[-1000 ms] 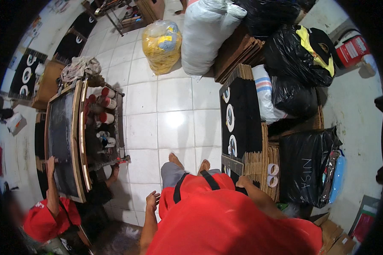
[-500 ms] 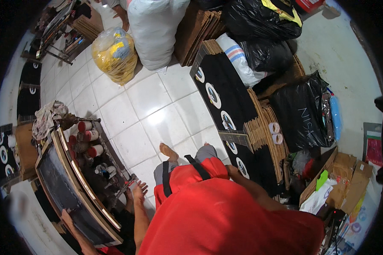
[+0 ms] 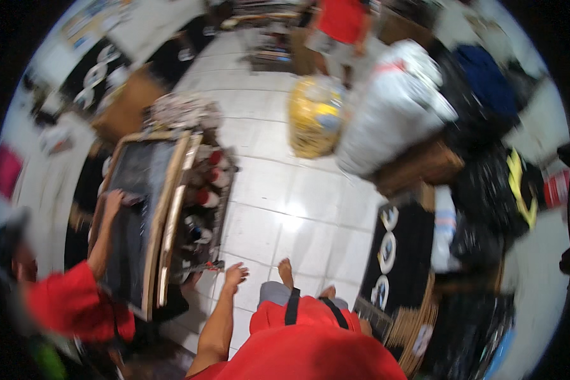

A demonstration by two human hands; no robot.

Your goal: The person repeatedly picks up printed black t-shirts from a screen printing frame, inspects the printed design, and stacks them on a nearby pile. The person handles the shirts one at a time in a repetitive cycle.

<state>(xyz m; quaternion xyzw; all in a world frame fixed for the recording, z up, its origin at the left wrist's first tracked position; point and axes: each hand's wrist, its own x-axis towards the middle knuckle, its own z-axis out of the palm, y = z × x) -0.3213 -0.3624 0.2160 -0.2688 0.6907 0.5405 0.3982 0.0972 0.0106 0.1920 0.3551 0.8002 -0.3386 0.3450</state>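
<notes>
My left hand (image 3: 236,276) hangs over the tiled floor with its fingers loosely apart and nothing in it. It is nearest to the rack (image 3: 219,237) of jars and bottles on my left. My right hand (image 3: 365,327) shows only as a sliver of skin beside my red shirt, close to the stacked black panels; its fingers are hidden. A wood-framed dark screen (image 3: 136,221) leans over the rack. A co-worker's hand (image 3: 113,201) rests on that screen's surface.
Black panels with white oval prints (image 3: 386,253) and cardboard sheets (image 3: 411,329) stack up on my right. Beyond stand a yellow-filled plastic bag (image 3: 315,120), a large white sack (image 3: 392,107) and black bags (image 3: 481,209). Another person (image 3: 342,28) stands at the back.
My view has swung left and up, so the co-worker's red sleeve and the person at the back show more fully. My left hand stays empty; my right arm is now mostly hidden.
</notes>
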